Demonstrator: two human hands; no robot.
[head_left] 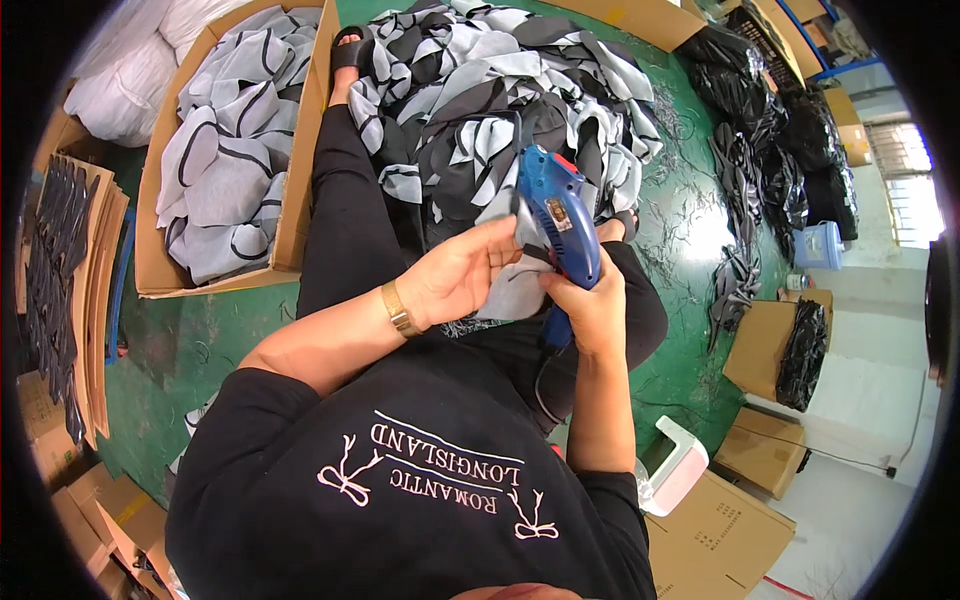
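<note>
My right hand (590,305) is wrapped around the handle of a blue electric hand tool (566,225) with a red part near its front. The tool's front end points away from me, over the fabric heap. Just left of it, my left hand (455,275) has its fingers curled on a grey fabric piece (513,290) that hangs over my lap. The fingertips are close to the tool's side, and part of the cloth is hidden behind the tool. Beyond both hands lies a large heap of grey and black fabric pieces (470,70) between my legs.
On my left stands an open cardboard box (292,215) full of grey pieces with black edging (230,180). Loose thread scraps litter the green floor (690,215). Black plastic bags (735,80), a blue-white bucket (822,245), cartons (760,450) and a white-pink stool-like object (675,465) are at right.
</note>
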